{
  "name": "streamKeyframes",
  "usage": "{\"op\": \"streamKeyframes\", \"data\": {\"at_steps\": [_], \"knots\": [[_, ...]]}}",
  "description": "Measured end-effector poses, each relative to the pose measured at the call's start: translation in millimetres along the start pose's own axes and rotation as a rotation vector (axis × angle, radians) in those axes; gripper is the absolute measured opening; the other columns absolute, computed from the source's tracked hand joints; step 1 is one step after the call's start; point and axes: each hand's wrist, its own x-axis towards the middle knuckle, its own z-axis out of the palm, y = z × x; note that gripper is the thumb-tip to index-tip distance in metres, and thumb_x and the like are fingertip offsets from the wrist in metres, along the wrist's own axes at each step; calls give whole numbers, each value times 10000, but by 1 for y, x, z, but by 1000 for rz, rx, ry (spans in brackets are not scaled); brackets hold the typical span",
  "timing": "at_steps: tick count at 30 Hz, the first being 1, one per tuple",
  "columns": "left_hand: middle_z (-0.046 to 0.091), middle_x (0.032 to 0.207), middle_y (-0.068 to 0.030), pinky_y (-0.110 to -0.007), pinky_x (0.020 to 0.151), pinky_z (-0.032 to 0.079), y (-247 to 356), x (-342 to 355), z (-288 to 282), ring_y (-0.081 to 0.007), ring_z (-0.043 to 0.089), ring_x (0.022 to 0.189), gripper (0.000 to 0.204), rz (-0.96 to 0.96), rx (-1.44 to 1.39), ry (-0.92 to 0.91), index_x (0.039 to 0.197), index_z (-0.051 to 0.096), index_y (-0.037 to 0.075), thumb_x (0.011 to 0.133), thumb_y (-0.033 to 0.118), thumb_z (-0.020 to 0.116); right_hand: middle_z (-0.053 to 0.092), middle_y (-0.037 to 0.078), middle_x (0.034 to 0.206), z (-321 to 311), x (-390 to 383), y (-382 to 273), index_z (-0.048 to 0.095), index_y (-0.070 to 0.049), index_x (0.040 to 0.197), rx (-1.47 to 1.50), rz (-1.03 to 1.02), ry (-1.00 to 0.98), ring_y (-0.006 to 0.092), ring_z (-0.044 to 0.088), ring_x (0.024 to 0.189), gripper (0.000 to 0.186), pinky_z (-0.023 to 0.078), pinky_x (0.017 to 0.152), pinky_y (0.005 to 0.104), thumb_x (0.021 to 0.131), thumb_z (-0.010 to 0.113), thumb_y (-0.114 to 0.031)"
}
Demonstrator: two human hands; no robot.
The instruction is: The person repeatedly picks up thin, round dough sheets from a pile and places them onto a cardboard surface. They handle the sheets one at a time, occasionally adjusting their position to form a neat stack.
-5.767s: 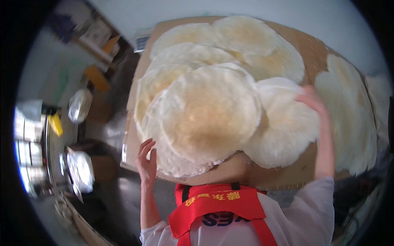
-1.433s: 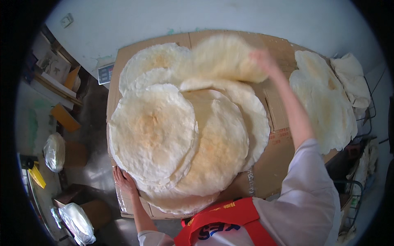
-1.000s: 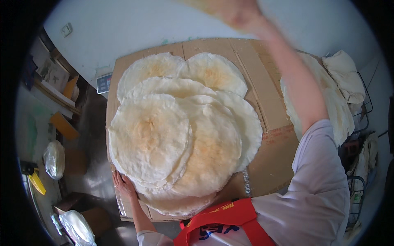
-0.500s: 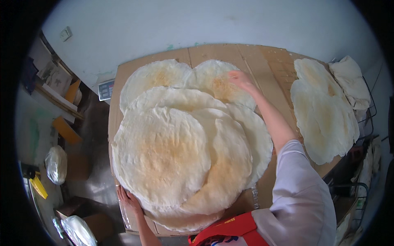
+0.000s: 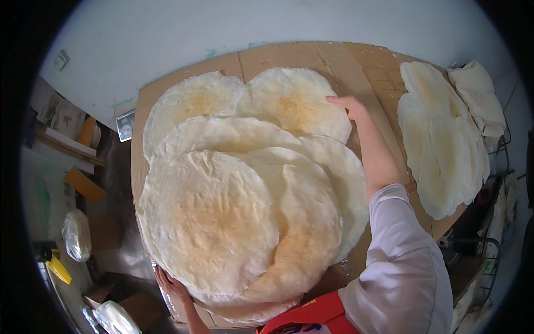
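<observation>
Large, pale, thin round breads with browned centres lie overlapping, the uppermost front one at the left. My right hand grips the right rim of the back-right round, fingers bent at its edge. Down at the cardboard's near-left edge, my left hand rests beside the front rounds, fingers extended and partly shadowed. Another round lies at the back left, and more rounds show beneath the front one.
A cardboard-covered table carries another pile of sheets at right, beside folded cream cloth and metal rails. A scale sits behind its left side. Wrapped bundles and cartons line the left. A wall bounds the back.
My right hand was swinging a pale round high up; it has since come down without it, to the back-right round's rim. My left hand stays at the left edge.
</observation>
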Motion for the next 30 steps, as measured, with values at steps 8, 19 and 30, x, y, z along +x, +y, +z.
{"op": "streamKeyframes", "data": {"at_steps": [8,19,30], "knots": [[410,1242,-175,-412,990,244,13,2,-7,-334,333,1176,386,-47,-41,-12,1182,449,17,864,218,365,596,149,848,33,-36,-75,557,62,907,-346,-316,62,238,591,760,376,487,669,370,581,705,-55],[427,1228,-168,-415,975,267,14,-2,-6,-337,349,1163,380,-60,-80,39,1156,465,8,821,175,406,588,155,864,183,-221,-252,551,24,990,-489,-920,252,255,570,806,295,454,739,376,721,576,-95],[425,1236,-144,-415,990,251,11,-1,-7,-325,333,1179,382,-67,-76,32,1162,457,19,811,162,416,571,159,913,268,-301,-230,519,30,1013,292,-921,-184,244,560,839,248,444,771,368,780,510,-52]]}}
